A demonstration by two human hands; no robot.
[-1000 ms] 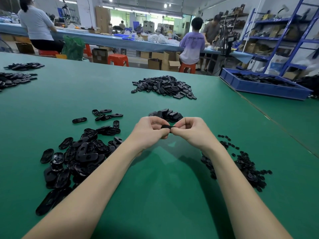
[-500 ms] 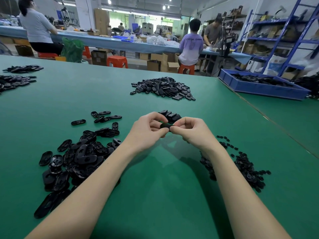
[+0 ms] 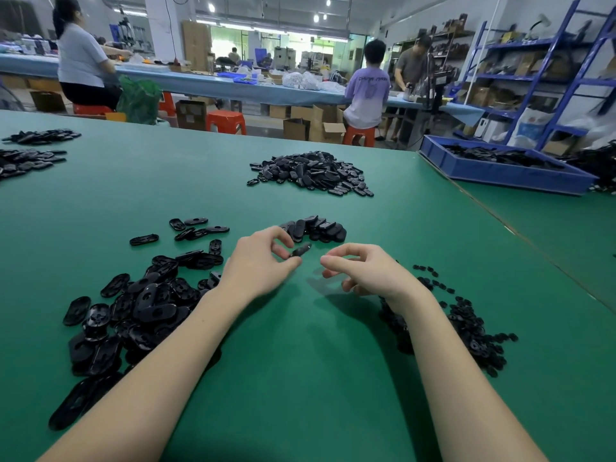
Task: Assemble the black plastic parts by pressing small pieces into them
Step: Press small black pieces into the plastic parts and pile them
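Looking down, head view: two bare forearms reach over a green table (image 3: 300, 378).
Left hand (image 3: 256, 265): thumb and fingers curl round one black oval part (image 3: 301, 251) and pinch its near end; the part juts out past the fingertips toward the right hand, tilted and blurred.
Right hand (image 3: 363, 271): fingers loosely curled, holding nothing that shows; its fingertips sit just apart from the held part, not touching it.
Small pile of black parts (image 3: 316, 228): lies on the table just beyond the fingertips of both hands.
Heap of oval black parts (image 3: 140, 301): on the table left of the left hand's fingers, running down alongside the left forearm, with a few loose ones scattered beyond it.
Heap of small black pieces (image 3: 466, 325): right of the right hand's fingers, beside and partly under the right wrist.
Large far pile (image 3: 310, 173): well beyond the fingers, mid-table.
Two dark piles (image 3: 26, 155): far left of the fingers, at the table's edge.
Blue tray (image 3: 500, 171): far right and beyond the fingers, with black parts inside.
Background: people sit on orange stools at a long blue bench; blue shelving stands at right.
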